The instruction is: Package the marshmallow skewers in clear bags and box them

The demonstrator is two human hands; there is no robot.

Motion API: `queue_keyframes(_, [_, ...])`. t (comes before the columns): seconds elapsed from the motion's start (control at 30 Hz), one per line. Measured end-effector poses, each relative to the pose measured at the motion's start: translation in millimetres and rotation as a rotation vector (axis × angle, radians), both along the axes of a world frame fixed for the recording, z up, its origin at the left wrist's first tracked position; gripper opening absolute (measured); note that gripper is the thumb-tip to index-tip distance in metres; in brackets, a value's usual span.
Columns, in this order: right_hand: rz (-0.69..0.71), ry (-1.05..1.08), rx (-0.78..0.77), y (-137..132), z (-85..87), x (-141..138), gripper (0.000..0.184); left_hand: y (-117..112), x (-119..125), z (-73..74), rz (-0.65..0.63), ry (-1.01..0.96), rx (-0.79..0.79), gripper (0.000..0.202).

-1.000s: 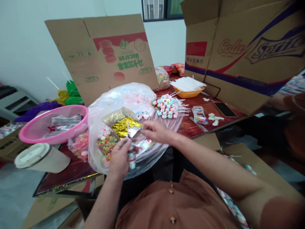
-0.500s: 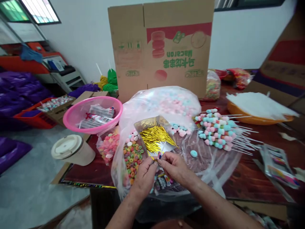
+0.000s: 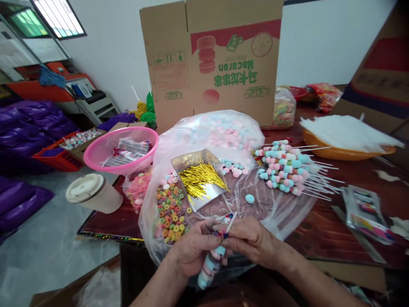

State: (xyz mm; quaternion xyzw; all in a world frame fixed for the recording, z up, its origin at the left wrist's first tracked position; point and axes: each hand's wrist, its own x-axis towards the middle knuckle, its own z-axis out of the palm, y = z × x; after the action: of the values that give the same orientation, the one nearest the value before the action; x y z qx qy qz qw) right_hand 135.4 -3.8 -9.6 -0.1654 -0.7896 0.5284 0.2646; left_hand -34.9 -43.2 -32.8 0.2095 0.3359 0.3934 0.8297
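A marshmallow skewer (image 3: 211,266) in a clear printed wrapper hangs between my hands, its candy end pointing down towards me and its white stick (image 3: 232,221) up. My left hand (image 3: 193,249) is closed around the neck of the wrapper. With bent fingers, my right hand (image 3: 255,241) pinches the gathered wrapper at the stick; any tie there is mostly covered by fingers. Just beyond lie gold twist ties (image 3: 200,179) on an opened silvery pouch (image 3: 209,198). Colourful candy rings (image 3: 172,217) lie left of the pouch, and a blue candy disc (image 3: 249,198) lies to its right.
Stacked marshmallow skewers (image 3: 284,166) lie at right, sticks pointing right. Behind the pouch sits a large plastic bag of candies (image 3: 220,132), before a cardboard box (image 3: 172,34). A pink basket (image 3: 90,160) and lidded cup (image 3: 105,196) stand left. Printed wrappers (image 3: 366,213) lie far right.
Both hands have come nearer to me, away from the pouch of ties. The wrapped skewer now shows below them, with its stick raised. My view has shifted slightly.
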Motion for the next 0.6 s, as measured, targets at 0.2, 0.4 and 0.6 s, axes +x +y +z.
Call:
queue_keyframes(0.2, [-0.329, 0.08, -0.092, -17, -7.6, 39, 0.025, 4, 51, 14.0, 0.063, 0.055, 0.003, 0.066])
queue_keyframes(0.4, [-0.613, -0.094, 0.618, -13, -8.2, 62, 0.021, 12, 80, 25.7, 0.286, 0.468, 0.154, 0.06])
queue_keyframes(0.6, [-0.617, -0.086, 0.721, -20, -10.4, 60, 0.02, 24, 78, 61.3, 0.195, 0.232, 0.047, 0.067])
